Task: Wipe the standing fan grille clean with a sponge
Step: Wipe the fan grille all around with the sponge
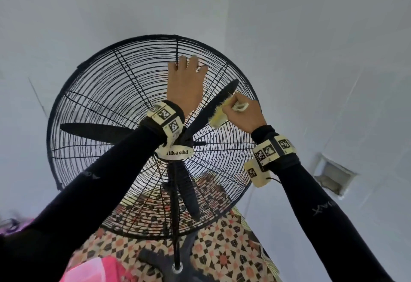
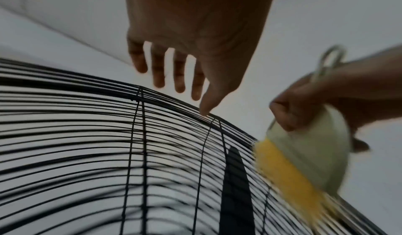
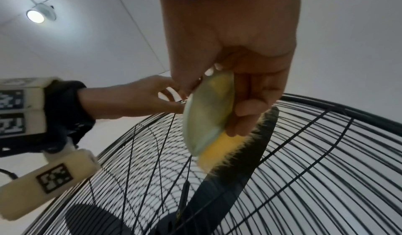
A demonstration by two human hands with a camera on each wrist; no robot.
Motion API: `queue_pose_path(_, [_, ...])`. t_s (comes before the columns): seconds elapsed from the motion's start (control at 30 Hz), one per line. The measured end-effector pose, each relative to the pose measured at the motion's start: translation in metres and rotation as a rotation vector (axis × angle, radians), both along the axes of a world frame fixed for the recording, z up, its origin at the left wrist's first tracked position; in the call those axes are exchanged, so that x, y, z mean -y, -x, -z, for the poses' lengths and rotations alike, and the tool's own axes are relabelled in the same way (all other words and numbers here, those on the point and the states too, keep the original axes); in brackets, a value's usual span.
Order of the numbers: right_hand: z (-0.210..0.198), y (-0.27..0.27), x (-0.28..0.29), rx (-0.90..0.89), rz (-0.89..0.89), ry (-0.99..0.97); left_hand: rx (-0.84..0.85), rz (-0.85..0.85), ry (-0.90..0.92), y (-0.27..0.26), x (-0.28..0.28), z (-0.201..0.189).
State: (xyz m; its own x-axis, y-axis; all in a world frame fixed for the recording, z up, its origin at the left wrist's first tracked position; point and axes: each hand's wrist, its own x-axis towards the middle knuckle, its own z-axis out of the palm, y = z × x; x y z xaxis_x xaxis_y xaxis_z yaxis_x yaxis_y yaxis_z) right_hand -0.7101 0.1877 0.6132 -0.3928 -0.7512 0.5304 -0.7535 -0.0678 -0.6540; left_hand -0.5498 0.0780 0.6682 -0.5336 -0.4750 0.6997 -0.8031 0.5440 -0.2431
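The standing fan's black wire grille [image 1: 100, 95] fills the middle of the head view, tilted back, with black blades [image 1: 93, 130] behind it. My left hand [image 1: 186, 75] lies on the upper grille with fingers straight. In the left wrist view its thumb [image 2: 206, 108] touches a wire of the grille [image 2: 87, 135]. My right hand [image 1: 244, 112] grips a cleaning pad [image 1: 219, 118] with a pale green back and yellow bristly face. The yellow face [image 2: 282, 173] presses on the grille's upper right. In the right wrist view the pad [image 3: 208, 113] sits over a blade behind the grille [image 3: 326, 152].
The fan's hub badge [image 1: 175, 152] and black pole [image 1: 176, 237] stand over a patterned tile floor [image 1: 233, 248]. A pink object [image 1: 89, 268] lies at the lower left. White walls surround the fan, with a recess [image 1: 333, 177] on the right. A ceiling lamp [image 3: 36, 16] is lit.
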Motion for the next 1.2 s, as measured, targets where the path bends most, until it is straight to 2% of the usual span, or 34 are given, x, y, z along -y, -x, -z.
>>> queue_pose_path(0.13, [-0.019, -0.003, 0.001, -0.034, -0.211, 0.203, 0.078, 0.039, -0.086, 0.016, 0.021, -0.028])
queue_pose_path(0.2, [-0.021, -0.004, 0.006, -0.089, -0.234, 0.195, 0.096, 0.042, -0.076, 0.021, 0.027, -0.031])
queue_pose_path(0.27, [-0.016, 0.003, 0.007, -0.069, -0.15, 0.127, 0.075, 0.065, -0.073, 0.025, 0.029, -0.032])
queue_pose_path(0.33, [-0.011, 0.012, 0.003, -0.084, 0.062, -0.002, 0.037, 0.075, -0.101, 0.028, 0.031, -0.033])
queue_pose_path(0.4, [-0.012, 0.02, -0.001, -0.174, 0.251, -0.149, 0.019, 0.062, -0.123, 0.032, 0.029, -0.033])
queue_pose_path(0.43, [-0.013, 0.02, -0.003, -0.149, 0.204, -0.115, 0.01, 0.069, -0.128, 0.034, 0.028, -0.031])
queue_pose_path(0.53, [-0.016, 0.013, -0.003, -0.068, -0.124, 0.211, -0.069, 0.136, -0.083, 0.038, 0.028, -0.022])
queue_pose_path(0.57, [-0.015, 0.01, -0.003, -0.047, -0.137, 0.226, -0.093, 0.147, -0.074, 0.037, 0.029, -0.02])
queue_pose_path(0.63, [-0.009, 0.013, 0.002, -0.022, 0.003, 0.127, -0.107, 0.152, -0.08, 0.033, 0.032, -0.021])
queue_pose_path(0.7, [-0.01, 0.017, 0.004, -0.105, 0.232, -0.091, -0.104, 0.147, -0.091, 0.032, 0.034, -0.022])
queue_pose_path(0.73, [-0.013, 0.017, 0.003, -0.147, 0.268, -0.13, -0.103, 0.148, -0.092, 0.032, 0.033, -0.023])
queue_pose_path(0.77, [-0.018, 0.015, 0.002, -0.154, 0.22, -0.079, -0.101, 0.151, -0.091, 0.032, 0.031, -0.022])
queue_pose_path(0.83, [-0.026, 0.007, 0.001, -0.134, -0.013, 0.153, -0.102, 0.142, -0.081, 0.035, 0.027, -0.02])
queue_pose_path(0.9, [-0.03, -0.001, 0.002, -0.04, -0.126, 0.237, -0.1, 0.13, -0.075, 0.036, 0.026, -0.02])
queue_pose_path(0.93, [-0.031, -0.002, 0.003, -0.02, -0.074, 0.177, -0.099, 0.13, -0.082, 0.035, 0.027, -0.021])
queue_pose_path(0.97, [-0.031, -0.001, 0.004, -0.049, 0.05, 0.051, -0.102, 0.133, -0.09, 0.034, 0.029, -0.022])
queue_pose_path(1.03, [-0.034, 0.01, 0.005, -0.184, 0.281, -0.247, -0.11, 0.136, -0.093, 0.032, 0.031, -0.024])
queue_pose_path(1.07, [-0.036, 0.015, 0.004, -0.189, 0.308, -0.263, -0.107, 0.139, -0.098, 0.032, 0.031, -0.024])
queue_pose_path(1.1, [-0.041, 0.017, 0.003, -0.142, 0.263, -0.175, -0.107, 0.145, -0.105, 0.033, 0.03, -0.024])
queue_pose_path(1.2, [-0.049, 0.017, 0.004, -0.011, -0.058, 0.218, -0.118, 0.142, -0.101, 0.036, 0.028, -0.023])
